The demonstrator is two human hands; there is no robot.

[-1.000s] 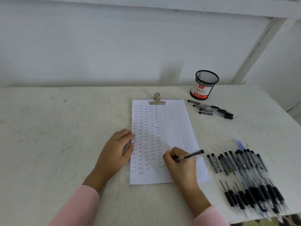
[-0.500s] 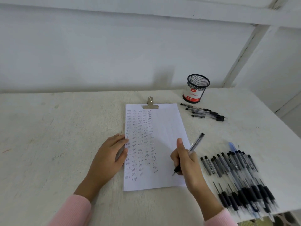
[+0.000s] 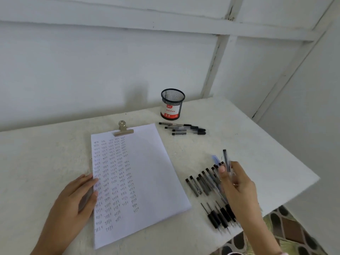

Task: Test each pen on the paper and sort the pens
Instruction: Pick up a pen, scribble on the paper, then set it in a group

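**While a pen hangs over the pile, the sort is at risk**

Since I work from the head view alone, I start nearest. My left hand lies flat with its fingers straight, pressing the left edge of the paper. The paper's left half is filled with columns of test marks, and a clip holds it at the top.

To the right, my right hand has its fingers curled round one pen, held upright above the big pile of pens on the table. Motion blur makes the grip hard to read; it is probably a pinch between thumb and fingers.

Farther off, four pens lie side by side, near the mesh cup.

My worry is that, dropped here, this pen would vanish among its look-alikes and I would lose track of which group it belongs to. A careless set-down could also roll the pile toward the table's near edge, which is close.
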